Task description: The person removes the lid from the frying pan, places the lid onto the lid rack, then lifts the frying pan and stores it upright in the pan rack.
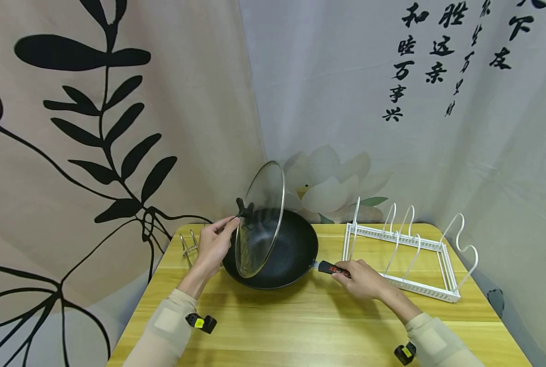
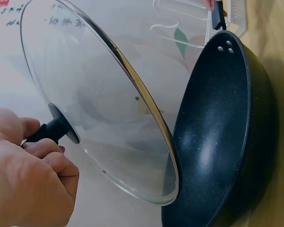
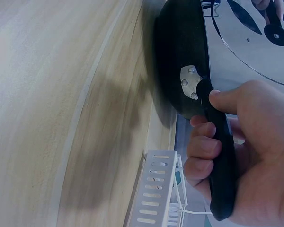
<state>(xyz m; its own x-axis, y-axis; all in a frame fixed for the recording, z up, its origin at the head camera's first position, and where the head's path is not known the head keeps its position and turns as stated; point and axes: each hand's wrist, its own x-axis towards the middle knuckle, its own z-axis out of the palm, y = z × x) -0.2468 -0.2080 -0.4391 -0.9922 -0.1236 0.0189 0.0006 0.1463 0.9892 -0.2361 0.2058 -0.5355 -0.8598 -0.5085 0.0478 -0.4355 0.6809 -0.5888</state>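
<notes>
My left hand (image 1: pixel 215 244) grips the black knob (image 2: pixel 57 127) of a glass lid (image 1: pixel 265 229), which stands tilted nearly on edge over the left part of a dark wok (image 1: pixel 295 250). In the left wrist view the lid's metal rim overlaps the wok's inside. My right hand (image 1: pixel 362 278) holds the wok's black handle (image 1: pixel 332 268), with fingers and thumb wrapped round it in the right wrist view. Metal rivets (image 3: pixel 184 82) fix the handle to the wok's side.
A white wire rack (image 1: pixel 406 288) with upright loops stands on the wooden table (image 1: pixel 273 331) to the right. Behind the left hand is a small metal wire stand (image 1: pixel 187 248), partly hidden. A printed curtain (image 1: pixel 199 102) hangs along the back.
</notes>
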